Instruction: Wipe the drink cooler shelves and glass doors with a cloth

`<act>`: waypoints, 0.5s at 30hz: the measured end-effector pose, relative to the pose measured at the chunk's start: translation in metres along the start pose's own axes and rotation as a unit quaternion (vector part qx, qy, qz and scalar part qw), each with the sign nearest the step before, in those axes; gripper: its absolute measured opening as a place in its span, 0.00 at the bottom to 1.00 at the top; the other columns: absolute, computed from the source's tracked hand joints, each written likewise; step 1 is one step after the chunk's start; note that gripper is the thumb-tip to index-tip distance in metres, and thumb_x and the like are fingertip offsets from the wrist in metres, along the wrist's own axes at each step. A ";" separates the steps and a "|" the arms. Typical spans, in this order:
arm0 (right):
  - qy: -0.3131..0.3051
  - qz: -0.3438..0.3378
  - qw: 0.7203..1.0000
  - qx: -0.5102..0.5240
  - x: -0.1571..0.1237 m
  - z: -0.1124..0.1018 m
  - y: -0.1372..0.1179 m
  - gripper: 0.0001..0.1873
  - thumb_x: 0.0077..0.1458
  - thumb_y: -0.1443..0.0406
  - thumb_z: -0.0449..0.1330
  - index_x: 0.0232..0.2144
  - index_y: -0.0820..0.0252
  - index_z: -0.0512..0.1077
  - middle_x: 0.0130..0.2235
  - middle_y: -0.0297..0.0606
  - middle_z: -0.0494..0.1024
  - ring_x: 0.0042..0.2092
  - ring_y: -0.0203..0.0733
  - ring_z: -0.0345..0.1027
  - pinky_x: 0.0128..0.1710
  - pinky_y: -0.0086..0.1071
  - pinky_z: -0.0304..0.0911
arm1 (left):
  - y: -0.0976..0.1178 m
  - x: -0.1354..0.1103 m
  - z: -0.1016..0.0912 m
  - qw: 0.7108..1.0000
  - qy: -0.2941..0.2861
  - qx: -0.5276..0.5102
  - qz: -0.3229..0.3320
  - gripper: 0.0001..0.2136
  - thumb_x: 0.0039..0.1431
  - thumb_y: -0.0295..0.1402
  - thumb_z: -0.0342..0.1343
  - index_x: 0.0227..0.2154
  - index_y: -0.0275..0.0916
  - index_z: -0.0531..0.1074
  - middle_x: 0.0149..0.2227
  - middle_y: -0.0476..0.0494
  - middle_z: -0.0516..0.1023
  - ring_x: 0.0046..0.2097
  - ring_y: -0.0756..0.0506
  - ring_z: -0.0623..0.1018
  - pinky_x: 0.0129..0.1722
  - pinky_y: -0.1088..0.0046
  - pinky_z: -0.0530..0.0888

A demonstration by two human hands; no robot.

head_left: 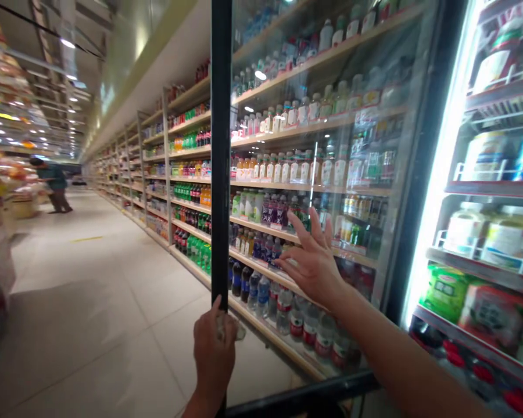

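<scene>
Head view: left hand (213,348) clenches the frame (221,145) of the glass door (357,174), perhaps with a cloth (234,331); right hand (314,264) spreads open against it. Likely heavy, slick glass: hold the frame.

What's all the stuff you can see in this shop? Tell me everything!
glass door: one, clear with a black frame, centre, swung open
drink bottles: many, mixed colours, on long shelves down the aisle, some seen through the glass
fridge shelves: several, brightly lit, right
tubs: several, white and pale, on the fridge shelves
green packet: one, lower fridge shelf
floor: pale tiles, left
other person: one, teal top, far down the aisle
ceiling lights: many, white, top left
left hand: closed around the door's black edge, with a pale crumpled thing under its fingers
right hand: open, fingers spread, against the glass
</scene>
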State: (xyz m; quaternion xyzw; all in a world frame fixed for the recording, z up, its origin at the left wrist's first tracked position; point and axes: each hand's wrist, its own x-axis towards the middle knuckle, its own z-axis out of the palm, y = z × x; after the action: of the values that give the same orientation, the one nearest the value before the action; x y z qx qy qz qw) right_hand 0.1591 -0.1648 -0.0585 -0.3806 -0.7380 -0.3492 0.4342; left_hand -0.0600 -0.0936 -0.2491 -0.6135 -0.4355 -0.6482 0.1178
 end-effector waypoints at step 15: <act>-0.006 -0.119 0.993 -0.003 -0.073 0.022 -0.027 0.06 0.64 0.65 0.57 0.34 0.53 0.74 0.65 0.34 0.69 0.72 0.42 0.47 0.74 0.45 0.28 | -0.030 0.073 0.004 0.988 -0.146 0.029 -0.046 0.27 0.57 0.52 0.53 0.52 0.38 0.70 0.45 0.37 0.76 0.49 0.35 0.76 0.50 0.57 0.74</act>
State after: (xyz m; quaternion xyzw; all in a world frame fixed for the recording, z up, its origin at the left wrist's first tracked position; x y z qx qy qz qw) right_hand 0.1522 -0.1779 -0.1379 -0.2930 -0.7798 -0.3984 0.3840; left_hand -0.0937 -0.0452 -0.1961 -0.6772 -0.4941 -0.5437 0.0412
